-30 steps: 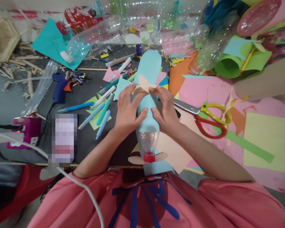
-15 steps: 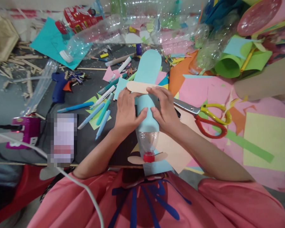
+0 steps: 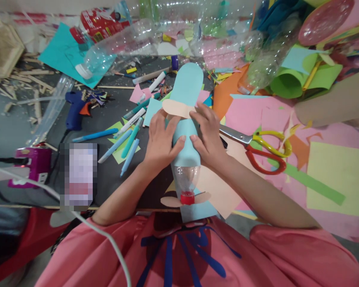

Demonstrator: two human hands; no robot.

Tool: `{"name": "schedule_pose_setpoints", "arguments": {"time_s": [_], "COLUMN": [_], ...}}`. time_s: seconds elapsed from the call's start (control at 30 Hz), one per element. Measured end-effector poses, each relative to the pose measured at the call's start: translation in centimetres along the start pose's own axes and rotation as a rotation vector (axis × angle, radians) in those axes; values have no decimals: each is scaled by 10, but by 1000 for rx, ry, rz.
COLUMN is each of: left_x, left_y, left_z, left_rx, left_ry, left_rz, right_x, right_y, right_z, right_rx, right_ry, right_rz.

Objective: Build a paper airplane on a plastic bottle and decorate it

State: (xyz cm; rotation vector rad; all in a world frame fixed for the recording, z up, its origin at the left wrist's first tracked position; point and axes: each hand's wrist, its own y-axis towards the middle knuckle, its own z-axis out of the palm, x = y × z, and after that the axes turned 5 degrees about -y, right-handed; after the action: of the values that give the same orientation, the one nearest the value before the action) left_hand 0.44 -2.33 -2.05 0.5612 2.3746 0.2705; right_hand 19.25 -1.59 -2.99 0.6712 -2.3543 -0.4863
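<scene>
A clear plastic bottle (image 3: 186,175) wrapped in light blue paper lies in front of me, its red cap (image 3: 187,197) pointing at my body. My left hand (image 3: 161,139) grips its left side, thumb on the blue wrap. From the right, my right hand (image 3: 208,137) grips the same bottle, thumb also on top. Across the far part of the wrap lies a peach paper strip (image 3: 176,108) with rounded ends; the fingertips of both hands are at its near edge. Beyond it sticks out a rounded light blue paper piece (image 3: 188,81). Near the cap are peach paper shapes (image 3: 170,201).
Scissors (image 3: 266,151) with red and yellow handles lie right of my hands, over pink paper. To the left are several markers (image 3: 130,123), a blue glue gun (image 3: 74,109), a phone (image 3: 80,175) and a purple power block (image 3: 30,165). Clear bottles (image 3: 119,44) line the back.
The peach strip has shifted slightly to the right and tilted a little. My fingers have lifted and spread slightly, while both thumbs and the bottle stay put.
</scene>
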Motion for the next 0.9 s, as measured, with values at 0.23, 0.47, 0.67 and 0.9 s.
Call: {"name": "schedule_pose_setpoints", "arguments": {"time_s": [0.23,0.47,0.67,0.9], "left_x": [4,5,5,-6], "left_y": [3,2,1,-4], "left_z": [3,5,3,-2], "left_rx": [-12,-16,0,46], "left_ry": [-17,-39,-133,-282], "left_rz": [51,72,31,-89], "right_x": [0,1,1,11], "right_y": [-1,-1,-1,-7], "right_z": [0,1,-2,-3], "right_rx": [64,43,89,121], "right_ry": [12,-37,5,170], "right_rz": [52,44,54,244]}}
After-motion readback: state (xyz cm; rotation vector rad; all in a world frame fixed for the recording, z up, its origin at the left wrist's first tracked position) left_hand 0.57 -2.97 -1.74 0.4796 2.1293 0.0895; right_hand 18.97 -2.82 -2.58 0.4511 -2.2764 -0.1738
